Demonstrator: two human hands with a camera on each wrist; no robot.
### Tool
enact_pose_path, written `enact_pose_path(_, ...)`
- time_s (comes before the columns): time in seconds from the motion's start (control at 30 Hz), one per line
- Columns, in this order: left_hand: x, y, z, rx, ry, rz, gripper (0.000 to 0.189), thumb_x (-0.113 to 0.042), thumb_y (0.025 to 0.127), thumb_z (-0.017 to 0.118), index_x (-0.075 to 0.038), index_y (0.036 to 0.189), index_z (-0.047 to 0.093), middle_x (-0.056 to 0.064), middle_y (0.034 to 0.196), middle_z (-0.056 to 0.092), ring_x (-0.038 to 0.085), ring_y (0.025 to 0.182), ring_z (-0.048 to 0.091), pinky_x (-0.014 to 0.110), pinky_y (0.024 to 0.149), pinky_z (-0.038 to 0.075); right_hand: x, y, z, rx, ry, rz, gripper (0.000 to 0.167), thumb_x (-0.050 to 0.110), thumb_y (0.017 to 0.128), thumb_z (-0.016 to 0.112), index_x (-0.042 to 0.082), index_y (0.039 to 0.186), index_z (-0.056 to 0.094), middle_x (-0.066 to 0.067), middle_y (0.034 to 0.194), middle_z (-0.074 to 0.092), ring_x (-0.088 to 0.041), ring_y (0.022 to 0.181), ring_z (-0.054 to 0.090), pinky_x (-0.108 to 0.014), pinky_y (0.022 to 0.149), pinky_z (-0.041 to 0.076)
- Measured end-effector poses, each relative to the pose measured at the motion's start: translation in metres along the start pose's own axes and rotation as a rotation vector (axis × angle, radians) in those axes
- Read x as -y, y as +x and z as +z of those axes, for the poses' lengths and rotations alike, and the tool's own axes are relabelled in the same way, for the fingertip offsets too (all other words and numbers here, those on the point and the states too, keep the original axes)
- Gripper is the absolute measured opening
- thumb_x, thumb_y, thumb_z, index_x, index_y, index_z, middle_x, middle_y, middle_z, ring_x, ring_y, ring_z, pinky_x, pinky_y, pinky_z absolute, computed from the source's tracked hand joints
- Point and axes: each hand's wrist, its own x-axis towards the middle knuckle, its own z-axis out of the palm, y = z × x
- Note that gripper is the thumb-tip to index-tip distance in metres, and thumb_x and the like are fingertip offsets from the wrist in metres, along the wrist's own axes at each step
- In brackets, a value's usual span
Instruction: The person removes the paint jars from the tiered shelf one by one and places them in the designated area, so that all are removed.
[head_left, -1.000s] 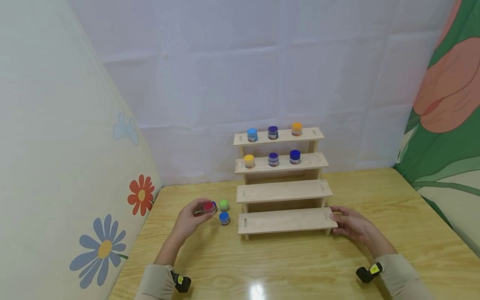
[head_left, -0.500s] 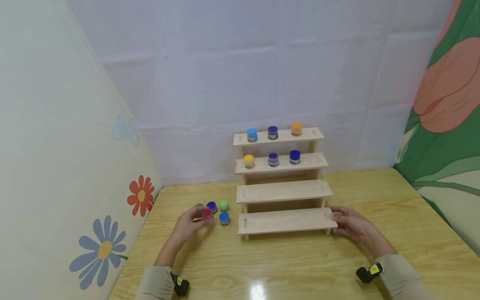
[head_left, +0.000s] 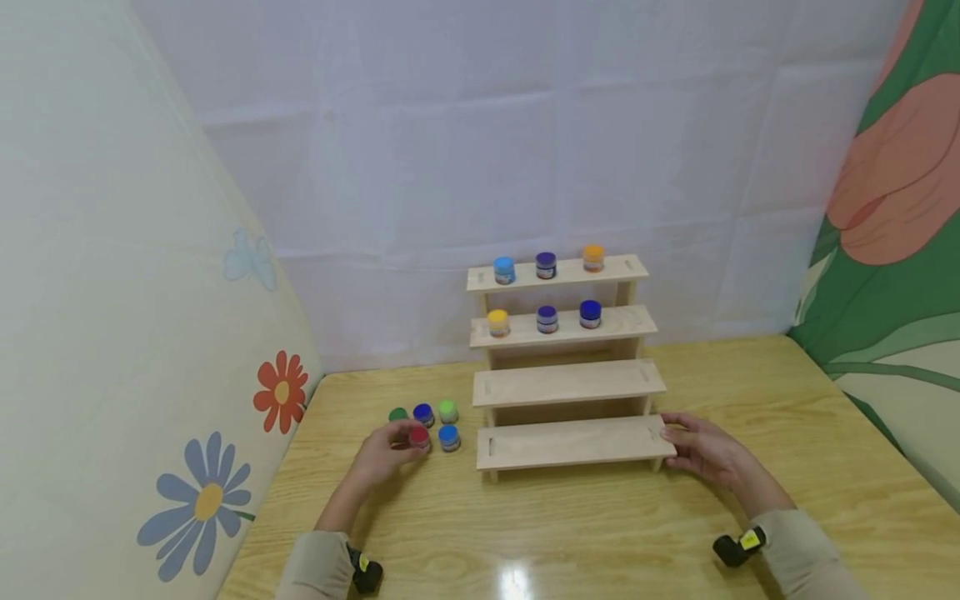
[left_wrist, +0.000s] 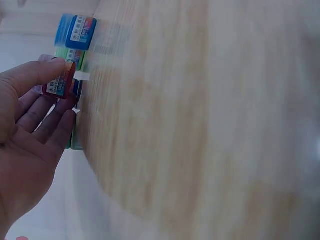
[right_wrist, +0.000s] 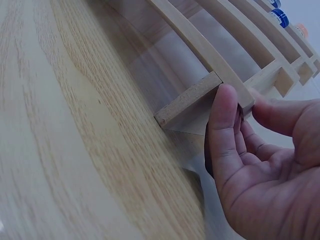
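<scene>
My left hand [head_left: 385, 452] pinches a small red-lidded paint jar [head_left: 419, 437] between thumb and fingers, close over the table. In the left wrist view the labelled side of this red jar [left_wrist: 59, 82] shows under the thumb. Right beside it on the table stand a blue jar [head_left: 448, 437], a dark blue jar [head_left: 423, 414], a light green jar [head_left: 447, 411] and a dark green jar [head_left: 398, 414], partly hidden by the fingers. My right hand [head_left: 705, 450] grips the right end of the lowest step of a wooden display stand [head_left: 570, 443], thumb on top and fingers underneath.
On the stand's top step [head_left: 630, 267] are light blue, purple and orange jars. The second step [head_left: 633, 319] bears yellow, purple and dark blue jars. Behind hangs a white cloth [head_left: 420, 167]; a flowered panel [head_left: 225, 375] borders the table [head_left: 585, 533] on the left.
My left hand has moved the red jar toward me, then slightly right to beside the blue jar, uncovering the dark blue and dark green jars. The right hand has stayed on the stand.
</scene>
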Motion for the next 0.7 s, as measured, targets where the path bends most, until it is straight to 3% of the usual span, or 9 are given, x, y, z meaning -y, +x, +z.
enact_pose_path(0.27,-0.002,0.000,0.003,-0.023,0.077,-0.029,0.036,-0.010,0.087,0.080,-0.005,0.120,0.068,0.008,0.111,0.071,0.026,0.105,0.064,0.048,0.094,0.054,0.000,0.000,0.000,0.006,-0.005,-0.002,0.069,0.014,0.104,0.056,-0.009,0.155,0.015,-0.001,0.105,0.067,-0.012,0.091,0.067,-0.024,0.073,0.059)
enact_pose_path(0.47,-0.004,0.000,0.002,-0.020,0.078,-0.043,0.036,-0.010,0.087,0.079,-0.004,0.121,0.067,0.009,0.109,0.070,0.025,0.103,0.064,0.045,0.091,0.054,0.000,0.000,-0.002,0.009,-0.004,-0.001,0.068,0.015,0.105,0.057,-0.009,0.154,0.016,-0.001,0.105,0.067,-0.011,0.091,0.067,-0.024,0.073,0.059)
enact_pose_path(0.7,-0.020,-0.003,-0.013,-0.016,0.032,-0.010,0.051,-0.019,0.090,0.078,-0.004,0.136,0.059,0.015,0.128,0.065,0.031,0.116,0.060,0.050,0.098,0.052,0.000,0.000,-0.001,0.017,0.002,-0.003,0.068,0.014,0.105,0.056,-0.009,0.154,0.016,-0.001,0.105,0.067,-0.012,0.090,0.067,-0.024,0.073,0.059)
